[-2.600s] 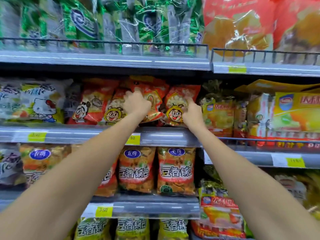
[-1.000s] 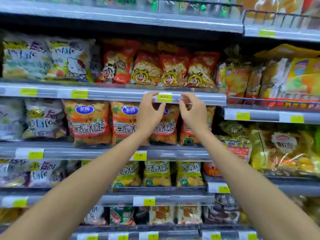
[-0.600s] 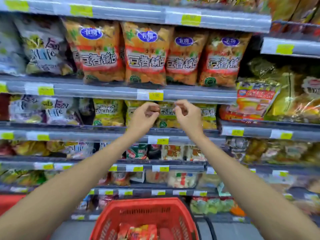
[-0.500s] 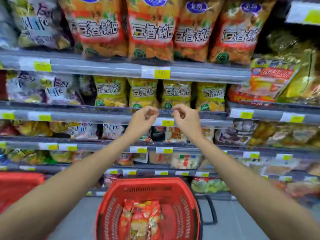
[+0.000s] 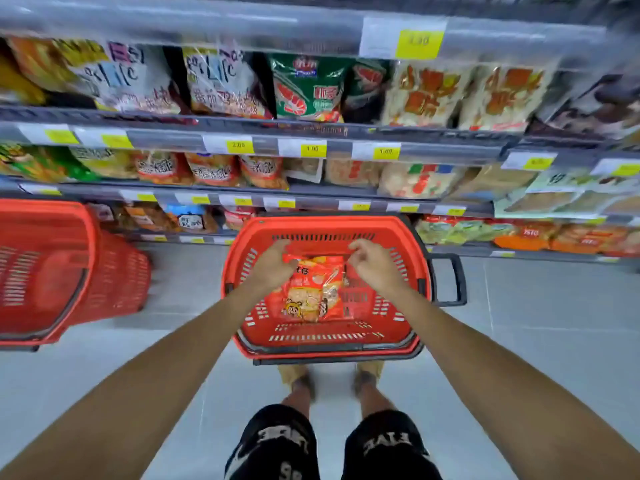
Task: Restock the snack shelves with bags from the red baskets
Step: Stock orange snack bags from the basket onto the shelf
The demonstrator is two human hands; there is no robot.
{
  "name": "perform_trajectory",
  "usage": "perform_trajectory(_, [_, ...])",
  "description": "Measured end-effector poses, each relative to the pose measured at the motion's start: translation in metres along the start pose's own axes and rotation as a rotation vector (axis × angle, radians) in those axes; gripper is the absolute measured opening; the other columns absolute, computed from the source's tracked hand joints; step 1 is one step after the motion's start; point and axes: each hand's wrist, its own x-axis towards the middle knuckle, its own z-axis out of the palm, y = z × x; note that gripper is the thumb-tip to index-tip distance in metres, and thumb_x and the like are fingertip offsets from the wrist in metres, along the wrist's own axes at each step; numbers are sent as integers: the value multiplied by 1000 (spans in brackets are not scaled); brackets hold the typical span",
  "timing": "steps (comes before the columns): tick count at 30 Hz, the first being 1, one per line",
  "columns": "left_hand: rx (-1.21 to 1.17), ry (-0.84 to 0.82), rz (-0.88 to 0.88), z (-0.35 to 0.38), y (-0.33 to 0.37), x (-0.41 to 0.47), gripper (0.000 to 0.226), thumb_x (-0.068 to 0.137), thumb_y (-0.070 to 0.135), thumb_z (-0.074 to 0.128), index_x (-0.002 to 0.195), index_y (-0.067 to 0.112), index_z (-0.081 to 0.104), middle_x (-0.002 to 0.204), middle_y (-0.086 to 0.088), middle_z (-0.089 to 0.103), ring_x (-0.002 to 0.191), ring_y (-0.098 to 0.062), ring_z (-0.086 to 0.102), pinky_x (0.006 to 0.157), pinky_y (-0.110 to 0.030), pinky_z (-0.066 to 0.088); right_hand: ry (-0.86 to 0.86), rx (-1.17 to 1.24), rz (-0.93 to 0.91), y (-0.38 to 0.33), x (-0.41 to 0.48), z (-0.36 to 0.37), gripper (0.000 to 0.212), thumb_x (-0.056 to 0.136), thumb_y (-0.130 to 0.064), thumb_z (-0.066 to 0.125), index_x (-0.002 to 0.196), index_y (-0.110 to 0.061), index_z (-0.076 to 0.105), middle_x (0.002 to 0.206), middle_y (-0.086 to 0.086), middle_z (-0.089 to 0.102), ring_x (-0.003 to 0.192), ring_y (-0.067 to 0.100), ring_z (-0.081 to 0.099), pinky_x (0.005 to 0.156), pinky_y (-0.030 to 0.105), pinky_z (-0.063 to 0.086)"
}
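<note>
Snack bags (image 5: 313, 289) in red basket (image 5: 325, 225) lie partly hidden under left hand (image 5: 273, 268).

We note: red basket (image 5: 329, 225) open on top; snack bags (image 5: 313, 289) fill its middle, bottom bare to their right.

A floor (image 5: 540, 358) of pale grey tiles is seen from 3 o'clock round through 6 to 9 o'clock, and it is crossed by thin grout lines (image 5: 487, 296) towards 3 o'clock. Grey metal shelving (image 5: 166, 138) is stacked in tiers across the upper half, from 9 o'clock through 12 to 3 o'clock, and its front rails are fitted with white and yellow price labels (image 5: 418, 42). Soft, even light is reflected as pale streaks along the clear strip of the topmost rail (image 5: 207, 26) at 12 o'clock.
</note>
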Motion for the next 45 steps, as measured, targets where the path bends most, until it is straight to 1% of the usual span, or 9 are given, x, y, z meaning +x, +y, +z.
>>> perform_trajectory(5, [-42, -113, -171, 71, -81, 31, 53, 88, 8, 58, 139, 14, 43, 122, -7, 61, 89, -14, 63, 74, -19, 47, -124, -13, 163, 70, 17, 67, 32, 92, -7, 50, 123, -11, 59, 110, 9, 67, 91, 23, 62, 74, 28, 43])
perform_trajectory(13, [-84, -192, -343, 175, -167, 111, 109, 70, 50, 74, 153, 18, 11, 155, -16, 23, 138, -37, 32, 109, -45, 37, -188, 19, 276, 173, 76, 153, 42, 95, -3, 46, 136, -9, 47, 82, -8, 56, 59, 6, 49, 45, 13, 35])
perform_trajectory(16, [-82, -204, -408, 214, -188, 144, 109, 80, 33, 74, 153, 27, -8, 160, -12, 1, 139, -34, 29, 103, -28, 36, -200, 45, 305, 209, 99, 185, 43, 95, -3, 48, 137, -10, 46, 79, -5, 60, 57, 11, 53, 39, 14, 36])
perform_trajectory(20, [-50, -175, -366, 259, -225, 190, 113, 80, 25, 75, 152, 22, -13, 160, -12, -10, 146, -35, 3, 118, -50, 16, -218, 90, 348, 248, 129, 226, 44, 93, -1, 50, 137, -6, 46, 96, 13, 68, 90, 35, 64, 64, 32, 44])
perform_trajectory(26, [137, -152, -240, 301, -268, 245, 78, 91, 36, 62, 145, -7, 26, 158, -14, -17, 145, -38, -12, 117, -56, 8, -233, 56, 358, 304, 168, 281, 51, 89, -2, 54, 139, -11, 45, 111, 7, 63, 65, 5, 55, 48, 8, 38])
perform_trajectory(30, [102, -128, -312, 327, -296, 277, 108, 82, 45, 69, 153, 19, -8, 155, -16, -26, 141, -42, -20, 114, -64, 3, -260, 98, 341, 323, 185, 305, 55, 91, -9, 59, 142, -6, 37, 135, 15, 52, 115, 23, 54, 97, 31, 43])
perform_trajectory(35, [48, 64, -400, 353, -293, 287, 123, 75, 46, 75, 149, 25, -21, 158, -12, -19, 144, -40, -10, 114, -59, 10, -235, 138, 371, 336, 198, 324, 62, 91, -5, 57, 146, -11, 29, 142, 11, 41, 126, 23, 45, 90, 22, 37])
perform_trajectory(39, [54, 109, -314, 349, -307, 284, 118, 72, 34, 79, 152, 20, -6, 156, -19, 4, 142, -41, 10, 113, -57, 23, -253, 118, 418, 340, 208, 342, 85, 88, -2, 56, 153, -30, 10, 157, 6, 15, 97, 9, 50, 68, 7, 38])
perform_trajectory(45, [123, 211, -233, 325, -325, 269, 98, 79, 30, 75, 152, 18, 10, 141, -18, 35, 128, -37, 36, 104, -49, 33, -240, 71, 461, 335, 213, 365, 105, 84, -1, 63, 150, -40, -9, 157, 12, -24, 139, 36, 31, 73, 9, 44])
